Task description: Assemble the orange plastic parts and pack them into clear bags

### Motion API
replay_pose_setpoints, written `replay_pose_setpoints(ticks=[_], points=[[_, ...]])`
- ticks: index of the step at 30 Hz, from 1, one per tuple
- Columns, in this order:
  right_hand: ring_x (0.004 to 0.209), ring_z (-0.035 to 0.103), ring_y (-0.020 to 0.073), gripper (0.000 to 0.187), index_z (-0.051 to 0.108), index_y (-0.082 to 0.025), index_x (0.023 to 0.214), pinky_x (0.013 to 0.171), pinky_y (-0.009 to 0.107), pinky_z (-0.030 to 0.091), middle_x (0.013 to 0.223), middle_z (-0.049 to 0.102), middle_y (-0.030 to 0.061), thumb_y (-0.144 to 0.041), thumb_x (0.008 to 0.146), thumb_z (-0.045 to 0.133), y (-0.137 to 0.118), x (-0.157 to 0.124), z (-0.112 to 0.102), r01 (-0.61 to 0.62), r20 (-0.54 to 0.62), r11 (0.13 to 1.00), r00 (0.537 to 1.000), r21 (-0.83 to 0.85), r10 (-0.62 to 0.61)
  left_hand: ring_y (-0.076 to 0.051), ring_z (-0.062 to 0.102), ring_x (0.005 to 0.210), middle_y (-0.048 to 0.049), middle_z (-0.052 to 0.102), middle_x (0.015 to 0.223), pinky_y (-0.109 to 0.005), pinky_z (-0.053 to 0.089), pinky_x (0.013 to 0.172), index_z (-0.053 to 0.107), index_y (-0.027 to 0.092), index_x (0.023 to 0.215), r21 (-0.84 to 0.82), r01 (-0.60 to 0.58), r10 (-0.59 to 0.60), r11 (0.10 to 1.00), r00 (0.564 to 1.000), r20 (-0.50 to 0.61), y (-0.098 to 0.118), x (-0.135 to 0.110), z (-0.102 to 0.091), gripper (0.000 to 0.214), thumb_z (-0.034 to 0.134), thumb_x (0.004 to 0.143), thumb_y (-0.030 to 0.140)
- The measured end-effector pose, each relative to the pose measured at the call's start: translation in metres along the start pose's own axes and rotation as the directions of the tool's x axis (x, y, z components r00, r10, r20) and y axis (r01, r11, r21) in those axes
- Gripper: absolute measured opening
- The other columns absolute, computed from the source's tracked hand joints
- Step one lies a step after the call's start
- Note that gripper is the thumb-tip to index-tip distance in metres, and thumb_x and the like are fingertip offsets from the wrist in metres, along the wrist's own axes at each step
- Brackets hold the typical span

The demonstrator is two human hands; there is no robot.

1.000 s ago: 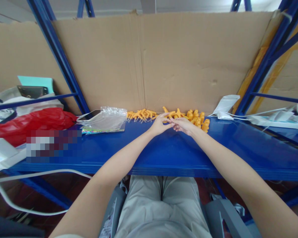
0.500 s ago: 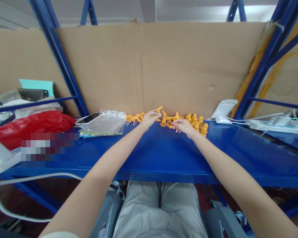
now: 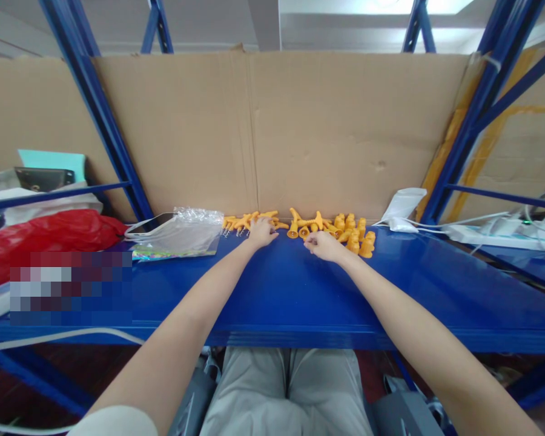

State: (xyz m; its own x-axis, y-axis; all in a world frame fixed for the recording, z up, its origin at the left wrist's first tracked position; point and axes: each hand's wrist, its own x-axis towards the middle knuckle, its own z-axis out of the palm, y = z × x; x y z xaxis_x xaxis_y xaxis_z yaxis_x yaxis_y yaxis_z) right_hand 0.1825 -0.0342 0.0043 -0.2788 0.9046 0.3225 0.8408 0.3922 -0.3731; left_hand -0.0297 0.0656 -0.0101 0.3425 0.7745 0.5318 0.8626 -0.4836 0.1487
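A person seated at a blue metal shelf (image 3: 300, 297) reaches both bare arms to its far edge, where small orange plastic pieces line the foot of a cardboard sheet (image 3: 309, 133); the sheet stands against the back of the rack and seems to serve as a backstop, so that nothing small slips off behind.

The left hand (image 3: 262, 232) lies palm down with its fingers curled over the right end of the left row of orange pieces (image 3: 238, 221), which look branched and carry small metal chains; whether it pinches one cannot be told. The right hand (image 3: 320, 245) rests just right of it, knuckles up and fingers drawn in loosely, its fingertips at the near edge of the right cluster of orange pieces (image 3: 352, 236), where stubby shapes stand beside bell-ended ones; what it grips, if anything, is hidden.

The two groups sit apart, probably to keep unlike kinds from mixing; each hand works the group on its own side.

A clear plastic bag (image 3: 186, 233) lies left of the row, within easy reach, partly over a phone (image 3: 152, 221); farther left sits a red bag (image 3: 49, 236); a white power strip (image 3: 485, 233) and its cables occupy the far right.
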Motion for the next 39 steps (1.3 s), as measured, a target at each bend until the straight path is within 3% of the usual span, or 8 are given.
replay_pose_setpoints(ticks=[5, 10, 16, 21, 25, 28, 33, 39], points=[[0.06, 0.061, 0.0145, 0.017, 0.071, -0.014, 0.08, 0.069, 0.027, 0.048, 0.064, 0.065, 0.0028, -0.013, 0.087, 0.055, -0.005, -0.003, -0.002, -0.005, 0.053, 0.999, 0.999, -0.04, 0.007, -0.031, 0.048, 0.128, -0.0137, 0.062, 0.127, -0.061, 0.02, 0.114, 0.067, 0.019, 0.114, 0.277, -0.208, 0.176, 0.938, 0.975, 0.135, 0.009, -0.009, -0.009, 0.033, 0.055, 0.085, 0.024], [0.058, 0.06, 0.0125, 0.017, 0.07, -0.013, 0.08, 0.065, 0.024, 0.047, 0.066, 0.066, 0.0027, -0.01, 0.087, 0.055, -0.008, -0.004, -0.004, -0.014, 0.094, 0.999, 0.995, -0.039, 0.017, -0.028, 0.043, 0.134, -0.0144, 0.052, 0.141, -0.054, 0.025, 0.114, 0.053, 0.017, 0.131, 0.316, -0.269, 0.212, 0.91, 0.956, 0.203, 0.023, -0.009, -0.016, 0.049, 0.045, 0.083, 0.01], [0.059, 0.061, 0.0131, 0.016, 0.071, -0.013, 0.08, 0.064, 0.024, 0.046, 0.066, 0.068, 0.0036, -0.01, 0.087, 0.056, -0.007, -0.003, -0.003, -0.032, 0.101, 0.999, 0.994, -0.02, 0.034, -0.031, 0.052, 0.127, -0.0132, 0.06, 0.134, -0.056, 0.032, 0.109, 0.049, 0.021, 0.136, 0.248, -0.128, 0.042, 0.96, 0.945, 0.324, 0.052, -0.001, -0.02, 0.06, 0.055, 0.077, 0.013], [0.057, 0.061, 0.0139, 0.017, 0.072, -0.015, 0.078, 0.066, 0.026, 0.047, 0.062, 0.067, 0.0025, -0.012, 0.085, 0.057, -0.005, -0.002, -0.002, -0.024, 0.09, 1.0, 0.996, -0.019, 0.026, -0.029, 0.055, 0.124, -0.0091, 0.062, 0.133, -0.051, 0.038, 0.105, 0.051, 0.027, 0.136, 0.138, -0.104, 0.052, 0.985, 0.939, 0.34, 0.069, 0.002, -0.012, 0.051, 0.051, 0.085, 0.02], [0.059, 0.061, 0.0142, 0.016, 0.072, -0.015, 0.078, 0.067, 0.027, 0.048, 0.062, 0.066, 0.0024, -0.012, 0.085, 0.058, -0.002, -0.002, -0.001, -0.002, 0.077, 1.0, 0.997, 0.009, 0.002, -0.027, 0.064, 0.108, -0.0086, 0.07, 0.114, -0.041, 0.047, 0.092, 0.063, 0.023, 0.116, 0.025, -0.066, 0.058, 0.997, 0.969, 0.241, 0.069, 0.003, -0.006, 0.034, 0.056, 0.084, 0.019], [0.06, 0.06, 0.0133, 0.012, 0.071, -0.015, 0.083, 0.066, 0.027, 0.048, 0.066, 0.066, 0.0026, -0.014, 0.085, 0.059, 0.0, -0.001, 0.001, 0.006, 0.028, 0.998, 1.0, 0.057, -0.008, -0.02, 0.067, 0.086, -0.0043, 0.071, 0.089, -0.031, 0.049, 0.078, 0.064, 0.019, 0.105, -0.165, 0.001, 0.022, 0.986, 0.99, 0.139, 0.066, 0.005, -0.009, 0.027, 0.065, 0.078, 0.018], [0.058, 0.058, 0.0107, 0.016, 0.065, -0.015, 0.101, 0.057, 0.023, 0.048, 0.076, 0.066, 0.0029, -0.023, 0.092, 0.055, -0.003, 0.003, 0.005, -0.067, -0.053, 0.941, 0.995, 0.331, 0.089, -0.012, 0.059, 0.062, 0.0016, 0.064, 0.069, -0.023, 0.045, 0.064, 0.058, 0.016, 0.09, -0.502, 0.056, -0.063, 0.863, 0.998, 0.004, 0.062, 0.003, -0.031, 0.013, 0.066, 0.08, 0.019], [0.053, 0.06, 0.0075, 0.026, 0.059, -0.018, 0.109, 0.048, 0.017, 0.044, 0.083, 0.069, 0.0036, -0.034, 0.1, 0.042, -0.017, 0.0, 0.002, -0.171, 0.036, 0.726, 0.98, 0.666, 0.197, -0.015, 0.062, 0.066, 0.0012, 0.065, 0.069, -0.025, 0.046, 0.066, 0.059, 0.018, 0.1, -0.333, -0.115, 0.049, 0.936, 0.979, -0.2, 0.074, -0.025, -0.051, 0.019, 0.064, 0.083, 0.025]])
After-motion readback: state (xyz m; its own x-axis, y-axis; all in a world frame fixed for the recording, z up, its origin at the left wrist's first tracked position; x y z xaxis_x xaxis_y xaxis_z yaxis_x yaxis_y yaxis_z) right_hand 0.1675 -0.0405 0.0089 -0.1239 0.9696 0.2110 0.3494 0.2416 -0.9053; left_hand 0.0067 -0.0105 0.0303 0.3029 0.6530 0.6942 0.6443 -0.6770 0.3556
